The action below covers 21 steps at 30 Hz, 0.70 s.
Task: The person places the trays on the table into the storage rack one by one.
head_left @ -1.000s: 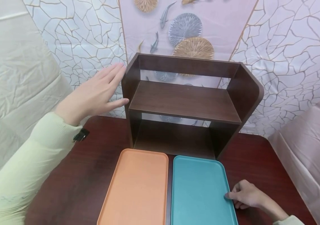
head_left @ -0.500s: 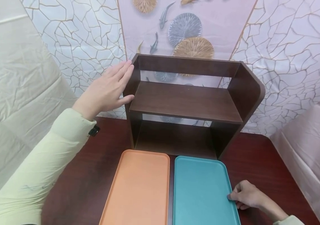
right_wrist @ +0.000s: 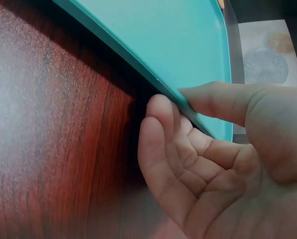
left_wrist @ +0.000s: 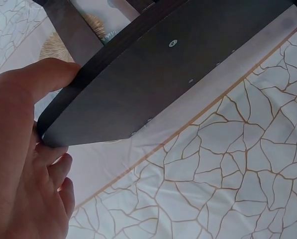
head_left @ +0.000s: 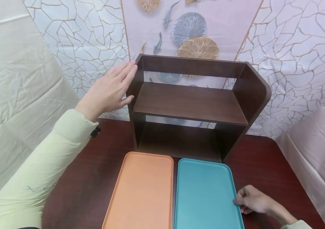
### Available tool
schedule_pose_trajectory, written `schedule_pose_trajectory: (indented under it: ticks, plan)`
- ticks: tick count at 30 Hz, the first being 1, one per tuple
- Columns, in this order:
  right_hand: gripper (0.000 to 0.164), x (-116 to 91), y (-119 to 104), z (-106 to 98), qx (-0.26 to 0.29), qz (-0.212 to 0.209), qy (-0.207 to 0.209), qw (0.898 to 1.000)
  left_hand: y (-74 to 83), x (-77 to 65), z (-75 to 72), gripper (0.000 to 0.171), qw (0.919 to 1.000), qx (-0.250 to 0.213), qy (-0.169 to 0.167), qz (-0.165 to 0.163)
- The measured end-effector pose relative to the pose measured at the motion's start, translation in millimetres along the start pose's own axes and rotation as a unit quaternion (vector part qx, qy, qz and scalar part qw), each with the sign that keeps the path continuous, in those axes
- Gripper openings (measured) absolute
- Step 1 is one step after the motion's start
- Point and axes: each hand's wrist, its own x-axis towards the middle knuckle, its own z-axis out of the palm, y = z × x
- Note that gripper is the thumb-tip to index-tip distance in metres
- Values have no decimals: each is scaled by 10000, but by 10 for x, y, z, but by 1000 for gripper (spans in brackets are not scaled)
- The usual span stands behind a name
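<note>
A dark brown two-tier shelf (head_left: 189, 101) stands at the back of the table. My left hand (head_left: 108, 90) holds the upper corner of its left side panel (left_wrist: 118, 94), thumb against the front edge and fingers at the top. In the head view those fingers lie close together. With my right hand (head_left: 253, 200) I pinch the right rim of a teal tray (head_left: 206, 194); in the right wrist view the thumb (right_wrist: 215, 99) lies over the rim and the other fingers curl beneath it. An orange tray (head_left: 143, 190) lies left of the teal one.
Both trays lie side by side, their far ends right at the shelf's foot. The dark red tabletop (head_left: 82, 181) extends to either side. Patterned cloth (head_left: 299, 63) hangs behind the shelf, with pale drapes (head_left: 16, 95) at the left and pinkish ones (head_left: 319, 152) at the right.
My left hand has moved right from beside the shelf's left panel onto its upper corner. My right hand stays at the teal tray's rim; the view has shifted slightly.
</note>
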Motion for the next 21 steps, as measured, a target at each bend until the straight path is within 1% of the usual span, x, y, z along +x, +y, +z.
schedule_pose_trajectory:
  ticks: [3,5,8,10,13,21]
  plan:
    - [34,-4,16,0,106,-26,-20,9999,13,4,-1,87,10000,3,33,-1]
    - [35,-3,31,7,275,-83,-92,9995,20,2,-2,87,10000,17,49,-13]
    - [31,-1,62,21,560,-171,-188,9981,27,-3,-4,88,10000,32,39,-43]
    - [26,-4,84,32,691,-243,-204,9971,30,-6,-6,88,10000,30,17,-66]
    - [24,-20,106,51,854,-315,-204,9956,38,-4,-11,88,10000,26,-12,-78]
    - [30,-109,106,69,1097,-704,-214,9912,40,2,-32,88,9999,90,-51,-77]
